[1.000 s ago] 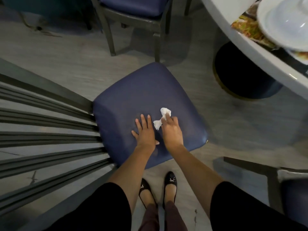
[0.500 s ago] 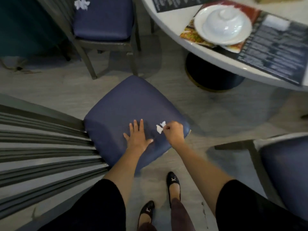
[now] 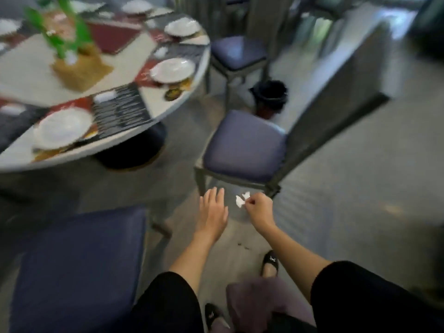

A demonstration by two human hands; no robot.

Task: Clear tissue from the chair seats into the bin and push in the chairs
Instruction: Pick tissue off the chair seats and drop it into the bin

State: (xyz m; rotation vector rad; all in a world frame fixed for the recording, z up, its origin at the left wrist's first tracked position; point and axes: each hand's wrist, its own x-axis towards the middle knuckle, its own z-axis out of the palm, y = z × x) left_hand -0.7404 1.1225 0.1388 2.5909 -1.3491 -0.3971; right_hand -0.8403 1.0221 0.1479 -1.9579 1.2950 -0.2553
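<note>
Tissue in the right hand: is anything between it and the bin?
Yes. A blue-seated chair stands directly between the tissue, pinched by the right hand, and the black bin, which is partly hidden beyond its seat.

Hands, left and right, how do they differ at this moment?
The left hand is flat, with fingers straight and spread; the right hand is curled. The left hand holds nothing; the right hand pinches a white tissue at its fingertips. Both are bare and stretched forward side by side above the floor, short of the blue chair seat ahead, touching no chair.
</note>
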